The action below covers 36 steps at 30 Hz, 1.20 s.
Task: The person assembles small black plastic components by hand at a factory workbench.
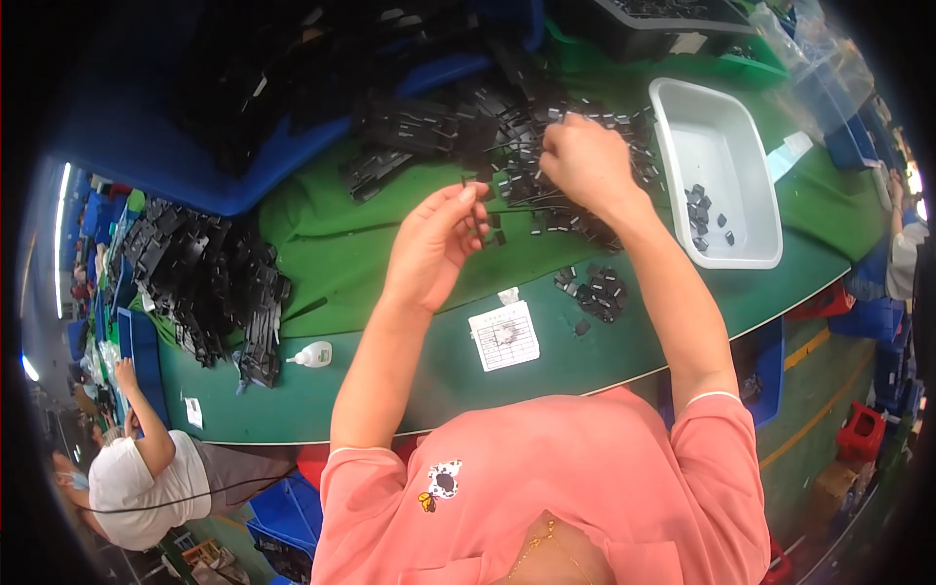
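We note a green table heaped with black plastic parts; our left hand pinches one small black piece at fingertip, lifted clear for handling; our right hand curls closed into the heap; white tray waits beside it, likely for separated bits.

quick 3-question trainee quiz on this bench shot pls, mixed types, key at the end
1. True or false: the white tray holds a few small black parts.
2. Which hand reaches into the black parts pile: A left, B right?
3. What white item lies on the green table, left of the paper card?

Key: 1 true. 2 B. 3 A small white bottle.
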Available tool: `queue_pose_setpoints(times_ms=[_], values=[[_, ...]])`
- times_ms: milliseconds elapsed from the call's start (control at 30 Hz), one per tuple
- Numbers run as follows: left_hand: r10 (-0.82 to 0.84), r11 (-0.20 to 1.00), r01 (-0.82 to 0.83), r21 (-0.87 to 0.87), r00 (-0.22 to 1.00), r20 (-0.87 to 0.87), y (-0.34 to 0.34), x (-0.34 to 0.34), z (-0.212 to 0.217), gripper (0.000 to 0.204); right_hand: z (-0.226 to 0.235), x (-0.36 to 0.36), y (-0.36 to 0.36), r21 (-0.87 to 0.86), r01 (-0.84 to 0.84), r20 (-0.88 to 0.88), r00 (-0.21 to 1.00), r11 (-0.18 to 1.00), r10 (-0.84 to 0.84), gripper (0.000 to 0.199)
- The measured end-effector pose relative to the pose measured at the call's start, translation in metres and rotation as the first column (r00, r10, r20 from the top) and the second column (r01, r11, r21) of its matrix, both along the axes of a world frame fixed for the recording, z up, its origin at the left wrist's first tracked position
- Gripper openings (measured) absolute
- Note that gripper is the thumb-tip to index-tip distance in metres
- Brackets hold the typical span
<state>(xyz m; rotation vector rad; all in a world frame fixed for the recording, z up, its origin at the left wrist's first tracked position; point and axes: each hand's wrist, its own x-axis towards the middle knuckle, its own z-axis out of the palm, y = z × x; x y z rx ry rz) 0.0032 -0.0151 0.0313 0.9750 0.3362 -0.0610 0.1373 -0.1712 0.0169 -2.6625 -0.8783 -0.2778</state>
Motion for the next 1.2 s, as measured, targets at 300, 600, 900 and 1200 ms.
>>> queue_pose_setpoints(times_ms=[300, 600, 900, 1200], values=[[0.075, 0.995, -0.077, 0.065, 0.997, 0.032, -0.013, -0.025, -0.002, 0.024, 0.049, -0.049, -0.022, 0.638, -0.087, -0.269, 0.906, 0.765, 0.327, 0.011], [0.072, 0.990, -0.088, 0.109, 0.987, 0.147, -0.032, -0.034, -0.001, 0.026, 0.036, -0.087, -0.019, 0.523, -0.317, -0.238, 0.837, 0.791, 0.493, 0.008], [0.139, 0.989, -0.141, 0.047, 0.989, 0.048, -0.034, -0.042, -0.004, 0.018, 0.040, -0.100, -0.030, 0.570, -0.341, -0.188, 0.832, 0.748, 0.523, 0.012], [-0.086, 0.991, 0.087, 0.100, 0.996, -0.013, -0.035, -0.063, 0.000, 0.013, 0.024, -0.107, -0.037, 0.686, 0.131, -0.667, 0.508, 0.716, 0.546, 0.023]])
